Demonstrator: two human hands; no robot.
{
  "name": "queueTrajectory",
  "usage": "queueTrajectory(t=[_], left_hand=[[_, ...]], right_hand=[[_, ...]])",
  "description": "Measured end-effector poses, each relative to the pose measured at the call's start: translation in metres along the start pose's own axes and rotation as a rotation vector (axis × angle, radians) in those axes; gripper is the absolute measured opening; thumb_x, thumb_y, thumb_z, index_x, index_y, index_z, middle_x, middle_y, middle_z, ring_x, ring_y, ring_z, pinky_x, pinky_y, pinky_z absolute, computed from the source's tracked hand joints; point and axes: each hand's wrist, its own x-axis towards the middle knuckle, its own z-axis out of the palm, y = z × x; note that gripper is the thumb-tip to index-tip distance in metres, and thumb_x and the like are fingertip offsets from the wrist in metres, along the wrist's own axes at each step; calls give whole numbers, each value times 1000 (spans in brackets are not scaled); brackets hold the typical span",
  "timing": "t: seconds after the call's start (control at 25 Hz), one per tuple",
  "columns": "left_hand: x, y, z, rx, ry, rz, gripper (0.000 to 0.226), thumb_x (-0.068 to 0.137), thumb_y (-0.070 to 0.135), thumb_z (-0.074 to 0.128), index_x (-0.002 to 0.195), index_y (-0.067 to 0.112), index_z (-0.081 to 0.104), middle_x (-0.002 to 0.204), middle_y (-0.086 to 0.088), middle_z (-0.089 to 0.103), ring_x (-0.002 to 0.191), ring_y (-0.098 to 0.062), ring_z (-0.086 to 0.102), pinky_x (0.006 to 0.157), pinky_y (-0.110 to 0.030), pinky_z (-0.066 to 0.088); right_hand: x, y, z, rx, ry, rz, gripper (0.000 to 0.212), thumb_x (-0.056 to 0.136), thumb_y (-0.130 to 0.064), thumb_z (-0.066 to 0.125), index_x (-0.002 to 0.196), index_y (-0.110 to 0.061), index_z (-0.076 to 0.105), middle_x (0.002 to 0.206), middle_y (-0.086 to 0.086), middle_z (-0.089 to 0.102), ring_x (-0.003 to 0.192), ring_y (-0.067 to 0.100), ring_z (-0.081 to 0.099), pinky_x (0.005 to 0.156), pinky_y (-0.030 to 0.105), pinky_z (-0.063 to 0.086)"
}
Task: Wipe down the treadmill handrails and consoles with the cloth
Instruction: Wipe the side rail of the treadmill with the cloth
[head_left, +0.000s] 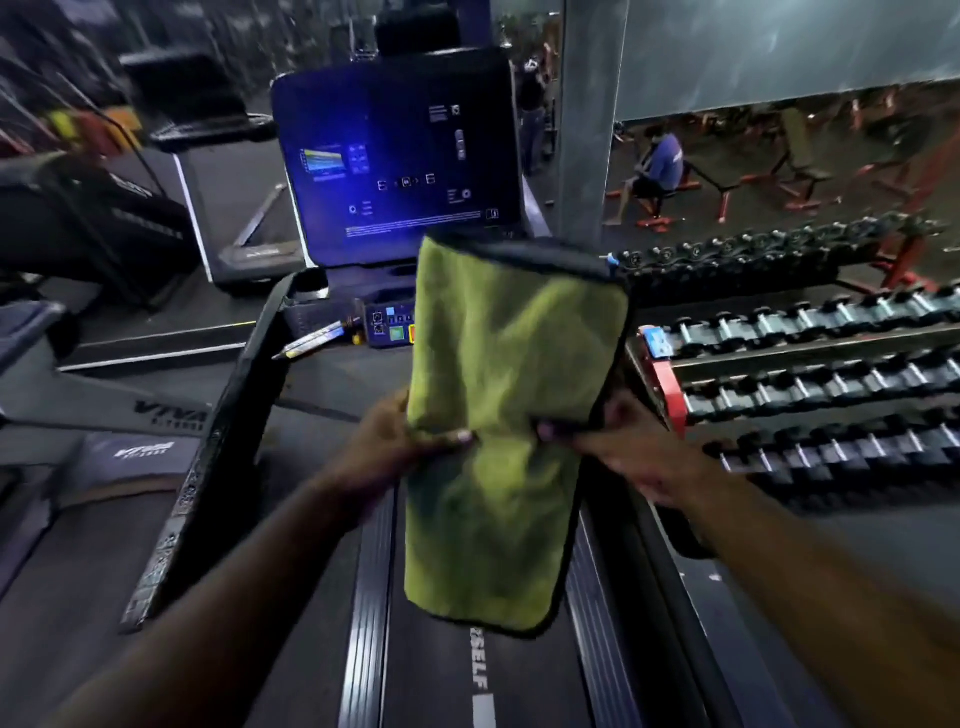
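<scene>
**Cloth up in both hands, console dead ahead**

Green cloth (506, 395) held folded in the air over the belt (426, 649), touching no part of the treadmill as far as shows; long axis runs away from the person toward the console (400, 156); left hand (400, 447) pinches the left edge mid-length, thumb on top; right hand (618, 449) pinches the right edge, fingers curled behind, blurred; console lies straight beyond the cloth's far end; left handrail (234, 410) sits off to the left, nearer the left hand; wiping looks not yet started; likely next is a forward reach to the console.
</scene>
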Motion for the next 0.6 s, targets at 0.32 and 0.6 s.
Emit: queueTrajectory(t=[0.32,0.6], left_hand=[[82,-27,-4,3,263,-46,81,70,5,95,132,25,49,109,-19,74,94,-27,73,75,-35,62],[179,-23,-54,852,137,298,47,65,11,93,106,20,70,99,2,67,93,-21,62,73,-32,43]], right_hand=[[66,56,-6,181,268,219,109,61,-15,99,151,-28,39,126,9,72,106,14,74,81,34,59],[142,40,-14,-809,147,72,102,59,-25,103,147,-34,52,130,-11,63,112,7,62,95,11,46]])
